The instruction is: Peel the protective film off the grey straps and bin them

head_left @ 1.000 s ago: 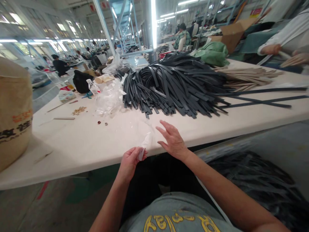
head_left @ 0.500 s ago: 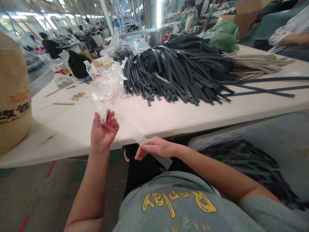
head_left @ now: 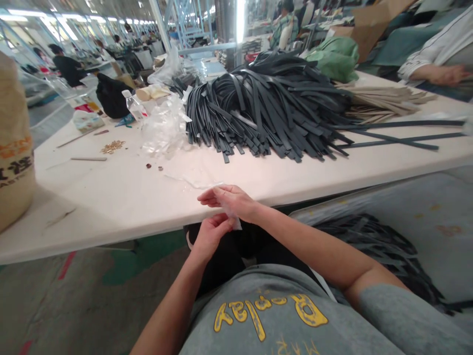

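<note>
Both hands meet at the table's near edge over a strip of clear plastic film (head_left: pixel 237 225). My left hand (head_left: pixel 212 234) is closed, thumb and finger pinching the film just below my right hand (head_left: pixel 236 201). My right hand points left with its fingers fairly straight and pressed together; the film lies against it and seems held there, though its palm side is partly hidden. A thin clear piece of plastic (head_left: pixel 195 183) lies on the tabletop just beyond the fingers.
A large pile of dark flat straps (head_left: pixel 266 108) covers the table's back. Left of it are crumpled plastic (head_left: pixel 162 128), a bottle (head_left: pixel 135 105) and small brass-coloured pieces (head_left: pixel 113 146). A big tub (head_left: pixel 15 148) stands far left; a bin of dark strips (head_left: pixel 380 246) sits lower right.
My left hand has come down and right from above the table to my right hand, bringing its plastic film along. My right hand has risen slightly and its fingers now point left.
</note>
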The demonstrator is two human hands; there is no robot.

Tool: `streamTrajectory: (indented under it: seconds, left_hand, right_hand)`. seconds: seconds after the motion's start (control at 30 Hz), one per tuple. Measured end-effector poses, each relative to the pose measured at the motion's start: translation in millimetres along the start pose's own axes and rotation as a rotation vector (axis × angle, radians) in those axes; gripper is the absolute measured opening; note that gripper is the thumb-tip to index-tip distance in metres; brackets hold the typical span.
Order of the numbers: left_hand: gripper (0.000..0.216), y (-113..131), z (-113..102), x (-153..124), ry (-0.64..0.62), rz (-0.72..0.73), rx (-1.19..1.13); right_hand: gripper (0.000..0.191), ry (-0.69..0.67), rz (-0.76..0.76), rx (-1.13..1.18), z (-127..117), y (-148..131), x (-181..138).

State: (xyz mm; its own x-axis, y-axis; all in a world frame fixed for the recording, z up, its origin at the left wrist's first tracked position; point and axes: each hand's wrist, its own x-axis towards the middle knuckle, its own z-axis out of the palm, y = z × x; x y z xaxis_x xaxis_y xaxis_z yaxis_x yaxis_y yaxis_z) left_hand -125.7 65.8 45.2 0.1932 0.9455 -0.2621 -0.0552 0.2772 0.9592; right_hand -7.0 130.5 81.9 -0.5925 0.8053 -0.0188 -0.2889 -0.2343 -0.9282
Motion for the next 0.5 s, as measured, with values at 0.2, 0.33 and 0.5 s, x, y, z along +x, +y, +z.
streamTrajectory:
  seconds: [0.2, 0.33, 0.5]
  left_hand:
    - [0.036, -6.4, -1.8, -2.3, -0.044, -0.055, -0.012]
    - [0.038, -8.2, -8.1, -6.3, -0.034, -0.112, -0.086]
    - [0.035, 15.5, -98.1, -32.9, 0.335, 0.005, -0.350]
  right_hand:
    - [0.060, -0.051, -0.023, -0.145, -1.9, 9.9, 7.5]
    - [0.058, -0.136, -0.032, -0.234, -3.2, 10.6, 14.3]
    - [0.039, -0.043, -0.014, -0.754, -39.6, -4.8, 39.9]
